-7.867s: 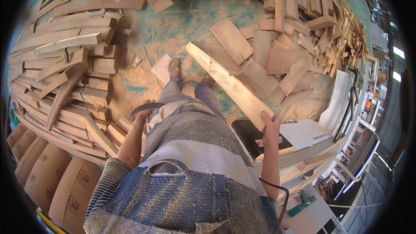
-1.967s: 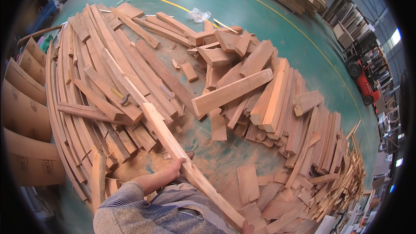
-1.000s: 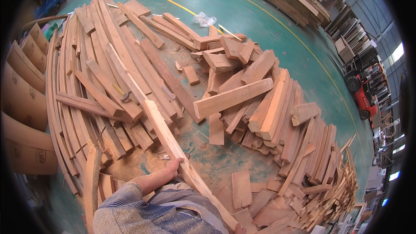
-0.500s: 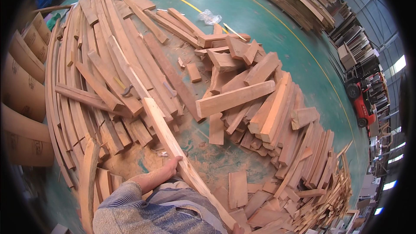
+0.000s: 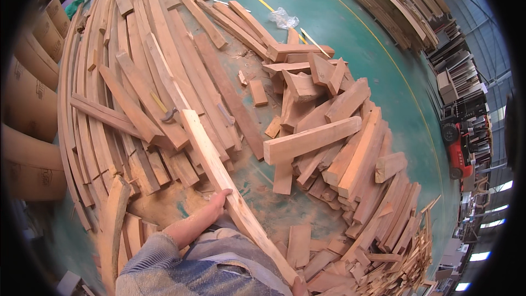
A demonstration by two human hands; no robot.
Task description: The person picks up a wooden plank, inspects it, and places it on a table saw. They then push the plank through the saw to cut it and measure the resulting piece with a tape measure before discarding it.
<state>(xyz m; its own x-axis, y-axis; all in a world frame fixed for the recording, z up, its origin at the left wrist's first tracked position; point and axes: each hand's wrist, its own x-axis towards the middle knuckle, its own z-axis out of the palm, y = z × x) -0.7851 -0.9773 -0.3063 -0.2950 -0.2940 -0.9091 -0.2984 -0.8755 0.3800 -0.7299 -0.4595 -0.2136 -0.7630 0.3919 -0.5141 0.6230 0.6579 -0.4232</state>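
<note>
I hold a long pale wooden plank that runs from my lap out over the floor. My left hand grips its left edge about midway along. Only a sliver of my right hand shows at the bottom edge, at the plank's near end. The plank's far end lies over a stack of long curved boards. To the right is a heap of short thick wood blocks, with one long block lying across its top.
A hammer rests on the curved boards near the plank's tip. Brown cardboard drums line the left. A clear plastic bag lies on the green floor. More board stacks and a red forklift stand far right.
The view has shifted slightly. The plank stays in both hands, its far end pointing at the same spot over the curved boards.
</note>
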